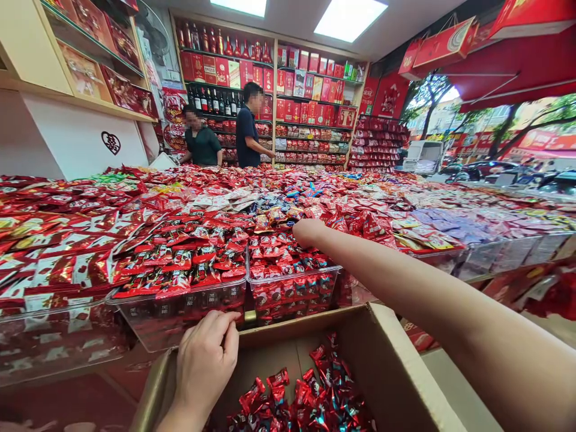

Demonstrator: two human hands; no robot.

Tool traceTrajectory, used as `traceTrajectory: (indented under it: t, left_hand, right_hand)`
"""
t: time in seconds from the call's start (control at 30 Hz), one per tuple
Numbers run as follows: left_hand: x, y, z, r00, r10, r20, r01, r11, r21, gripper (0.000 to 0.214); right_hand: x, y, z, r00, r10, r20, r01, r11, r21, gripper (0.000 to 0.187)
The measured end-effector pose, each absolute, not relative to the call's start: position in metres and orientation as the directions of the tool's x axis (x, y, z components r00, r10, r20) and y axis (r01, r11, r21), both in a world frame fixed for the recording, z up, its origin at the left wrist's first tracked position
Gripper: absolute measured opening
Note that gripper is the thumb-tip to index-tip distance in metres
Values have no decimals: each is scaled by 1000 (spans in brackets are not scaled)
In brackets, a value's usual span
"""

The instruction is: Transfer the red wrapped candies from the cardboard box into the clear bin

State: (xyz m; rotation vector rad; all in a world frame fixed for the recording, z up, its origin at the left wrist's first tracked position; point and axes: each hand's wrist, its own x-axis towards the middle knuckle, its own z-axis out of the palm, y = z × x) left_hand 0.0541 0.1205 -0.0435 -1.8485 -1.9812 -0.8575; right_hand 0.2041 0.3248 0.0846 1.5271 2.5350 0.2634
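My left hand point(207, 351) is closed over the far left rim of an open cardboard box point(396, 360), thumb on the inside and fingers bent over the edge. Loose red wrapped candies point(310, 390), some with blue-green wrapper parts, lie in that box. With the arm stretched forward, my right hand point(309, 233) is at a clear plastic bin point(292, 276) filled with small red-wrapped candies point(270, 255). Its fingers point away and are hidden, so what they hold cannot be seen. Left of that bin is another clear bin point(180, 306) of red and black candy packets point(189, 255).
Candy bins cover the wide display counter, including purple packets point(443, 223) on the right. Two people, one in a dark shirt point(247, 135) and one in dark green point(203, 147), are behind it. Wall shelves point(275, 90) hold bottles and red boxes. A street lies to the right.
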Motion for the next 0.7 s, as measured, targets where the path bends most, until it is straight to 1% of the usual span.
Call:
traceTrajectory:
  t: [0.27, 0.4, 0.53, 0.6, 0.7]
  left_hand:
    - [53, 120, -44, -114, 789, 604, 978, -17, 206, 18]
    - [54, 120, -44, -117, 795, 596, 980, -5, 199, 19]
    - [53, 121, -45, -117, 790, 602, 981, -1, 192, 19]
    - [52, 121, -47, -118, 782, 612, 981, -3, 194, 19]
    - [51, 122, -49, -114, 778, 618, 980, -12, 196, 19]
  right_hand:
    - [208, 323, 90, -468, 884, 2, 866, 458, 200, 31]
    - [214, 325, 93, -461, 886, 45, 877, 446, 181, 26]
    - [217, 327, 93, -452, 891, 49, 884, 439, 160, 25]
    - [217, 325, 94, -472, 880, 54, 876, 461, 143, 25]
    - [219, 307, 103, -545, 835, 76, 837, 537, 110, 21]
